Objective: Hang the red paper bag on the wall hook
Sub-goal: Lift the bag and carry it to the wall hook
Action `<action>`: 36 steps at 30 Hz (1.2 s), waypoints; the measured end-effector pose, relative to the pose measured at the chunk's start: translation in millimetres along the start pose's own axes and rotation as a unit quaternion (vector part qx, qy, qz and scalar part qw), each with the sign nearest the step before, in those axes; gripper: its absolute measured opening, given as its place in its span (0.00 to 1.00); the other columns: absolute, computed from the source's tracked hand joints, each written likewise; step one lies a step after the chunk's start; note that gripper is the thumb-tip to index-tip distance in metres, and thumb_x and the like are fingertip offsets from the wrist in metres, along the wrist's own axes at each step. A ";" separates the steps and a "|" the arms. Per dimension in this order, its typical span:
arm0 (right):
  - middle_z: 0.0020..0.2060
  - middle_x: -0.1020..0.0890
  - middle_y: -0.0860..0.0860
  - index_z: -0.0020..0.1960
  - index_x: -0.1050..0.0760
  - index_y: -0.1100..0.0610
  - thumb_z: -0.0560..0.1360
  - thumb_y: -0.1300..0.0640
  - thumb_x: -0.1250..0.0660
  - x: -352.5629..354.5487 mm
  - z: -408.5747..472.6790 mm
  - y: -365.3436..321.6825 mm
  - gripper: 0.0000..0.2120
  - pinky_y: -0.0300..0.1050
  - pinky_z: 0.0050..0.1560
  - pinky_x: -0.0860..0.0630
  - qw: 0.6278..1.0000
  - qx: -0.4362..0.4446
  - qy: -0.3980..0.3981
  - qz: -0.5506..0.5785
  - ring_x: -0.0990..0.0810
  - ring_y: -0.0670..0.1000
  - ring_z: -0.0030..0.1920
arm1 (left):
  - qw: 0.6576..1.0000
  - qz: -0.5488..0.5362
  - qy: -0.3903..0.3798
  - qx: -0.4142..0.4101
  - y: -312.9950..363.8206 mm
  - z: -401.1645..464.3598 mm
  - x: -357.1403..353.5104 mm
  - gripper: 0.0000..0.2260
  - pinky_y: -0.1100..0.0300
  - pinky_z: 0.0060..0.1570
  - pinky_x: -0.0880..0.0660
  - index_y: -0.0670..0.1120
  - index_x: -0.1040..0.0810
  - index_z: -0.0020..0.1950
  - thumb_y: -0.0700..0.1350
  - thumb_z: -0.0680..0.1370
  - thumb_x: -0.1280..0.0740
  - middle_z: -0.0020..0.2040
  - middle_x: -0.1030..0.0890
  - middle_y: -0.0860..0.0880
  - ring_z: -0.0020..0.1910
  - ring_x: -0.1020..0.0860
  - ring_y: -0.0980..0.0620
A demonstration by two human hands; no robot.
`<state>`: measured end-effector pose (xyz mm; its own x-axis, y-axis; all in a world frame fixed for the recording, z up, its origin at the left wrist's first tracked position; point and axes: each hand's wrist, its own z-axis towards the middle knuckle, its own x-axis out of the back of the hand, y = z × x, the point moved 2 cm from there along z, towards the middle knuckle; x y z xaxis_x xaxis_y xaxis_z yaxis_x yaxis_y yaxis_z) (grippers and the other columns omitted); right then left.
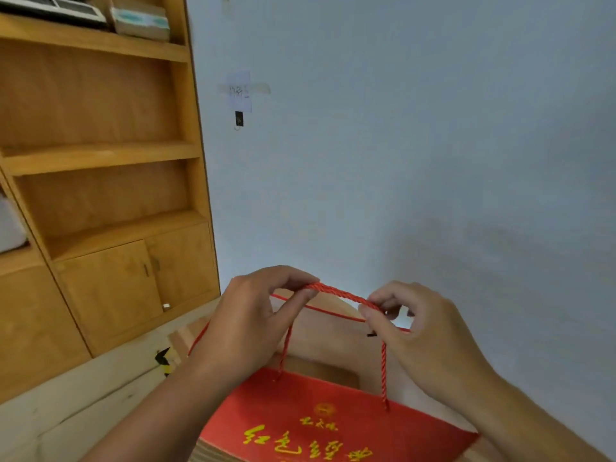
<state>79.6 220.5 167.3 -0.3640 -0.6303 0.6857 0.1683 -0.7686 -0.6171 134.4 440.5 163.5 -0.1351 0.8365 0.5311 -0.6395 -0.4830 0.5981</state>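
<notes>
A red paper bag [320, 418] with yellow lettering hangs low in front of me, its mouth open and its brown inside showing. Its twisted red rope handle [343, 295] is stretched between my two hands. My left hand [246, 321] pinches the handle's left end between thumb and fingers. My right hand [420, 331] pinches its right end. High on the pale wall, up and to the left of my hands, sits a small black wall hook [238, 120] under a taped paper note [240, 91]. Nothing hangs on the hook.
A tall wooden shelf unit [100, 155] with cabinet doors [140, 281] stands left of the hook, reaching the wall corner. Boxes [140, 20] lie on its top shelf. A light floor [83, 395] with a black-and-yellow mark [165, 360] lies below. The wall [433, 145] to the right is bare.
</notes>
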 end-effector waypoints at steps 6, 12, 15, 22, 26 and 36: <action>0.37 0.14 0.41 0.41 0.17 0.46 0.75 0.52 0.25 -91.1 64.8 -71.3 0.04 0.36 0.53 0.25 0.998 0.028 0.046 0.019 0.17 0.44 0.48 | 0.999 -0.007 0.052 0.007 -91.0 31.8 72.1 0.07 0.75 0.49 0.26 0.54 0.14 0.50 0.42 0.76 0.25 0.44 0.15 0.64 0.47 0.17 0.65; 0.36 0.14 0.43 0.40 0.17 0.47 0.74 0.54 0.25 -166.2 120.0 -133.8 0.05 0.27 0.44 0.28 0.996 0.031 0.062 0.060 0.16 0.40 0.45 | 0.996 -0.026 0.075 0.029 -171.4 59.7 134.8 0.06 0.73 0.49 0.24 0.53 0.14 0.50 0.42 0.77 0.25 0.44 0.14 0.61 0.47 0.16 0.63; 0.35 0.14 0.42 0.40 0.16 0.47 0.75 0.54 0.24 -199.4 144.4 -159.8 0.05 0.26 0.41 0.27 0.996 0.036 0.038 0.067 0.17 0.39 0.45 | 0.996 -0.011 0.080 0.036 -207.8 68.3 164.5 0.06 0.69 0.50 0.22 0.52 0.13 0.52 0.42 0.77 0.26 0.45 0.13 0.60 0.48 0.16 0.62; 0.33 0.14 0.45 0.40 0.15 0.49 0.74 0.56 0.23 -281.9 206.3 -204.8 0.06 0.19 0.45 0.30 0.995 0.071 -0.011 0.069 0.17 0.40 0.46 | 0.994 0.021 0.090 0.057 -294.8 93.3 221.9 0.06 0.68 0.49 0.22 0.53 0.13 0.52 0.43 0.78 0.26 0.45 0.13 0.60 0.47 0.16 0.62; 0.37 0.14 0.41 0.38 0.16 0.47 0.73 0.54 0.23 -335.9 243.6 -217.6 0.07 0.20 0.47 0.31 0.993 0.076 -0.025 0.091 0.20 0.35 0.48 | 0.993 0.047 0.087 0.058 -348.6 111.4 248.2 0.06 0.74 0.47 0.26 0.53 0.13 0.51 0.43 0.77 0.26 0.45 0.13 0.61 0.48 0.17 0.63; 0.41 0.15 0.39 0.36 0.18 0.42 0.71 0.51 0.23 -452.0 364.5 -255.4 0.07 0.19 0.45 0.32 0.989 0.089 -0.023 0.117 0.22 0.42 0.53 | 0.994 0.062 0.069 0.066 -477.6 195.5 312.1 0.07 0.71 0.47 0.24 0.54 0.13 0.50 0.42 0.76 0.24 0.44 0.13 0.61 0.49 0.16 0.63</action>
<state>535.0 661.9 155.6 -0.2537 -0.7949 0.5512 0.4040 -0.6048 -0.6863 545.6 881.7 161.0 -0.3151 0.7919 0.5231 -0.5086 -0.6062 0.6114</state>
